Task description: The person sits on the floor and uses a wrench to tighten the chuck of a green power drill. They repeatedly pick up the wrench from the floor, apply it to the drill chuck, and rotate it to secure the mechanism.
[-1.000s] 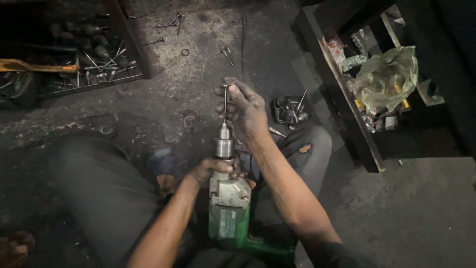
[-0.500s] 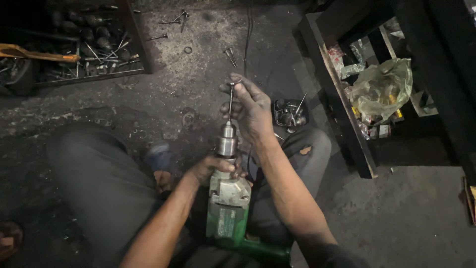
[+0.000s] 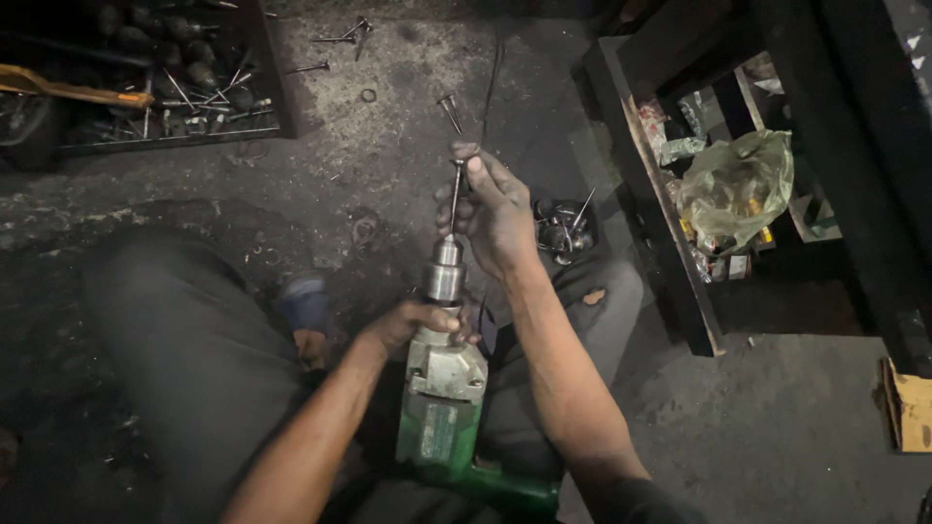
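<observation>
Two bare hands work one tool: a green, metal-bodied electric drill lies in the seated person's lap, nose pointing away. The left hand is clenched around the drill's neck just behind the steel chuck, seemingly to steady it. Beyond, the right hand pinches a thin grey metal rod seated upright in the chuck, likely keeping it straight. Farther off, loose rods litter the gritty concrete floor, beside a dark tray of metal parts.

Crumpled yellowish plastic bag on right shelf; pale label on drill.
</observation>
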